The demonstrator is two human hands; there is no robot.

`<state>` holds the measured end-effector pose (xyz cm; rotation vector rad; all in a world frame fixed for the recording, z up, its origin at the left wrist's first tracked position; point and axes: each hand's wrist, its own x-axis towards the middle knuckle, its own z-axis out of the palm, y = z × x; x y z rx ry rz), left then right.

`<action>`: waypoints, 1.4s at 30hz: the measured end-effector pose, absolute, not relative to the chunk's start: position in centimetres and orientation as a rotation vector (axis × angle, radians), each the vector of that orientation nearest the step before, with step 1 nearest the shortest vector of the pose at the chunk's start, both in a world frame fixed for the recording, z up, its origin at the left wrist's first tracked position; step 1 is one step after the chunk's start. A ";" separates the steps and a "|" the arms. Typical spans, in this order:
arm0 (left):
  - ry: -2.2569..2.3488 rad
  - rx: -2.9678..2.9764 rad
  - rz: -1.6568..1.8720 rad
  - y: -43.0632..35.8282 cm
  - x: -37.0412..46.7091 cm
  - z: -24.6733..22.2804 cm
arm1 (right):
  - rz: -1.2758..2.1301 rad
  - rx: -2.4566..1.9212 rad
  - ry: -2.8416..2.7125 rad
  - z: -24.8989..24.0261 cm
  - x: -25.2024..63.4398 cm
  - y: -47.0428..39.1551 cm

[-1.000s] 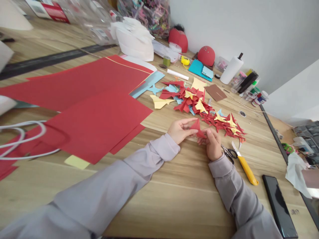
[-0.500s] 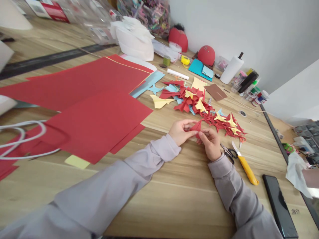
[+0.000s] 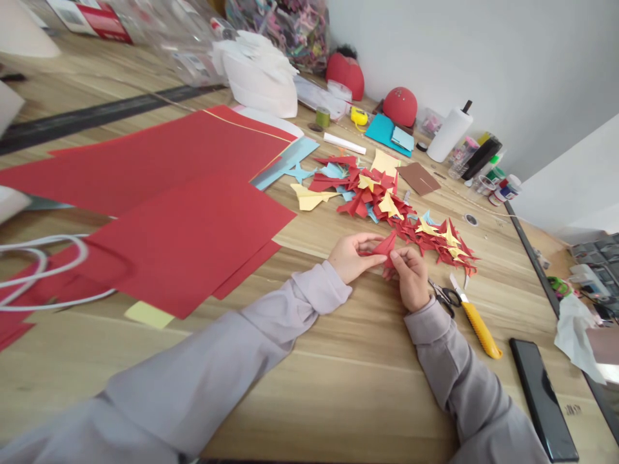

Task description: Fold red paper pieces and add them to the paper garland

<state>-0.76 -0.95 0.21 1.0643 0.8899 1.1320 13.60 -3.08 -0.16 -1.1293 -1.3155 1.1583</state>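
Observation:
A small folded red paper (image 3: 385, 247) is pinched between both hands above the wooden table (image 3: 338, 374). My left hand (image 3: 352, 256) grips it from the left, thumb on its near side. On the right edge of the paper, the thumb and fingers of my right hand (image 3: 409, 274) are closed. Just beyond the hands spreads a pile of folded red, yellow and blue paper shapes (image 3: 355, 205). Scissors (image 3: 447, 296) and a yellow cutter (image 3: 481, 328) lie to the right of my right hand.
Large red sheets (image 3: 193, 238) cover the left side, with a white cable (image 3: 43, 258) over them. A black phone (image 3: 541, 393) lies at the lower right. Behind stand a tissue pack (image 3: 264, 84), a white roll (image 3: 449, 135) and several small jars (image 3: 505, 190).
The folded red paper has shifted and tilted slightly to the right between my fingers, its tip now further right. My right fingers have moved a little on its edge.

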 end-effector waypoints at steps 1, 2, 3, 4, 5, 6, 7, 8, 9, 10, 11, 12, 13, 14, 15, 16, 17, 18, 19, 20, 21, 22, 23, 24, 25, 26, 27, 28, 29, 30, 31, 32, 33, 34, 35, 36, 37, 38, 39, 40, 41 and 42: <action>0.902 1.088 1.130 -0.9 -0.8 0.2 | 1.167 -1.122 -1.323 -0.1 13.6 -3.1; 0.910 1.101 1.124 -0.9 -0.9 0.2 | 1.172 -1.114 -1.330 -0.1 13.6 -3.1; 0.916 1.103 1.120 -0.9 -0.9 0.2 | 1.177 -1.105 -1.335 -0.1 13.6 -3.1; 0.920 1.102 1.117 -0.9 -0.9 0.2 | 1.181 -1.097 -1.338 -0.1 13.6 -3.1; 0.923 1.101 1.116 -0.9 -0.9 0.2 | 1.182 -1.093 -1.340 -0.2 13.6 -3.1; 0.926 1.103 1.116 -0.9 -0.9 0.2 | 1.179 -1.090 -1.343 -0.2 13.6 -3.1; 0.929 1.108 1.116 -0.9 -0.9 0.2 | 1.175 -1.091 -1.351 -0.2 13.6 -3.0; 0.931 1.114 1.114 -0.9 -0.9 0.2 | 1.170 -1.095 -1.363 -0.3 13.6 -3.0; 0.930 1.120 1.111 -0.9 -0.9 0.1 | 1.167 -1.100 -1.375 -0.3 13.6 -3.0; 0.929 1.125 1.108 -0.9 -0.8 0.0 | 1.170 -1.105 -1.385 -0.4 13.7 -3.0; 0.924 1.127 1.105 -0.9 -0.8 0.0 | 1.180 -1.108 -1.392 -0.4 13.7 -3.0; 0.915 1.123 1.102 -0.8 -0.8 -0.1 | 1.197 -1.110 -1.396 -0.4 13.7 -2.9; 0.901 1.113 1.100 -0.8 -0.8 -0.2 | 1.215 -1.111 -1.398 -0.4 13.8 -2.9; 0.881 1.099 1.096 -0.8 -0.8 -0.2 | 1.236 -1.111 -1.396 -0.5 13.8 -2.9; 0.860 1.083 1.092 -0.8 -0.8 -0.3 | 1.257 -1.109 -1.392 -0.5 13.9 -2.9; 0.841 1.064 1.087 -0.8 -0.8 -0.3 | 1.276 -1.108 -1.387 -0.5 13.9 -2.9; 0.825 1.045 1.081 -0.7 -0.9 -0.2 | 1.289 -1.105 -1.383 -0.5 13.9 -2.9; 0.816 1.028 1.076 -0.7 -0.9 -0.2 | 1.296 -1.100 -1.380 -0.5 13.9 -2.9; 0.815 1.015 1.073 -0.7 -0.9 -0.2 | 1.296 -1.093 -1.380 -0.5 13.8 -2.9; 0.821 1.011 1.075 -0.7 -0.9 -0.1 | 1.291 -1.086 -1.382 -0.5 13.8 -3.0; 0.833 1.017 1.082 -0.7 -0.9 -0.1 | 1.281 -1.081 -1.386 -0.4 13.7 -3.0; 0.847 1.033 1.089 -0.7 -0.9 -0.2 | 1.274 -1.080 -1.391 -0.4 13.7 -3.0; 0.859 1.056 1.099 -0.7 -1.0 -0.2 | 1.274 -1.082 -1.397 -0.4 13.7 -3.0; 0.868 1.080 1.104 -0.7 -1.0 -0.2 | 1.280 -1.089 -1.405 -0.3 13.7 -3.0; 0.871 1.099 1.106 -0.7 -1.0 -0.3 | 1.290 -1.099 -1.412 -0.3 13.7 -3.0; 0.869 1.112 1.104 -0.7 -1.0 -0.3 | 1.304 -1.108 -1.416 -0.2 13.7 -3.0; 0.862 1.116 1.100 -0.7 -1.0 -0.3 | 1.321 -1.117 -1.416 -0.2 13.7 -3.0; 0.854 1.115 1.096 -0.7 -1.1 -0.3 | 1.339 -1.120 -1.413 -0.1 13.8 -2.9; 0.846 1.108 1.092 -0.7 -1.1 -0.2 | 1.353 -1.118 -1.405 -0.1 13.8 -2.9; 0.838 1.097 1.086 -0.8 -1.1 -0.1 | 1.361 -1.110 -1.395 -0.1 13.8 -2.9; 0.834 1.079 1.082 -0.8 -1.0 -0.1 | 1.361 -1.096 -1.382 -0.1 13.8 -2.9; 0.833 1.057 1.080 -0.8 -1.0 0.0 | 1.357 -1.082 -1.368 -0.1 13.8 -2.9; 0.838 1.034 1.087 -0.8 -1.0 0.0 | 1.349 -1.070 -1.357 -0.1 13.8 -2.9; 0.846 1.011 1.102 -0.7 -1.0 0.0 | 1.340 -1.066 -1.353 -0.1 13.8 -2.9; 0.855 0.986 1.123 -0.7 -1.0 0.0 | 1.330 -1.072 -1.362 -0.1 13.7 -3.0; 0.860 0.961 1.143 -0.6 -1.1 0.0 | 1.319 -1.085 -1.387 -0.1 13.7 -3.0; 0.861 0.937 1.159 -0.5 -1.1 -0.1 | 1.308 -1.102 -1.421 0.0 13.6 -3.0; 0.856 0.916 1.166 -0.4 -1.1 -0.1 | 1.296 -1.117 -1.457 0.0 13.6 -3.1; 0.847 0.897 1.165 -0.4 -1.1 -0.2 | 1.285 -1.126 -1.485 0.1 13.5 -3.1; 0.837 0.884 1.162 -0.4 -1.0 -0.2 | 1.278 -1.130 -1.501 0.2 13.5 -3.1; 0.829 0.878 1.164 -0.4 -1.0 -0.2 | 1.276 -1.131 -1.510 0.3 13.5 -3.2; 0.824 0.879 1.167 -0.4 -1.0 -0.1 | 1.274 -1.132 -1.517 0.3 13.5 -3.2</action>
